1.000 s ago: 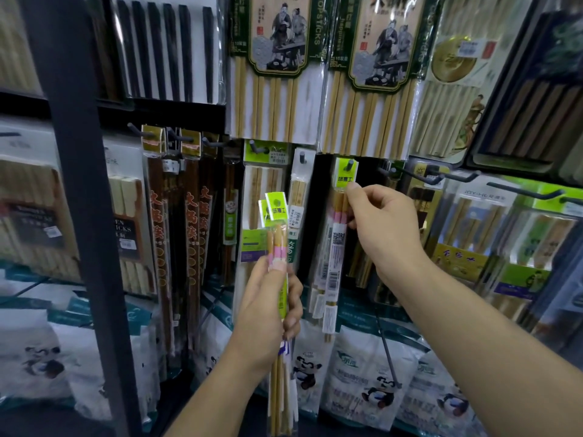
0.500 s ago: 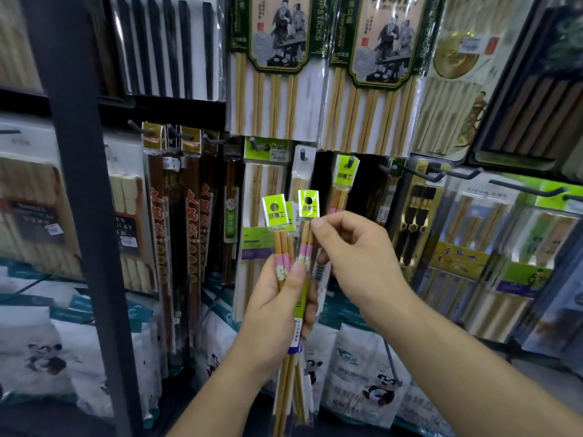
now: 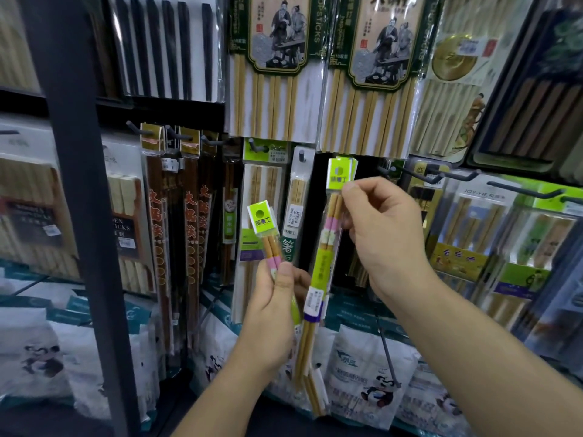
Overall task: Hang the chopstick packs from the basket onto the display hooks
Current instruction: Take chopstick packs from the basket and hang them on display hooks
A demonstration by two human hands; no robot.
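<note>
Pinched in your right hand (image 3: 386, 234): one chopstick pack (image 3: 328, 247), its green tab just under the packs already hung (image 3: 348, 162). Your left hand (image 3: 277, 307) grips another pack (image 3: 268, 234). Both remain to hang; basket not visible

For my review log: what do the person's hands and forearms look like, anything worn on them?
Both are bare. The left hand and right hand show no gloves, rings, watch or bands, and both forearms are uncovered to the frame's bottom edge, with no sleeve in view. The nails that show are short and unpainted.
</note>
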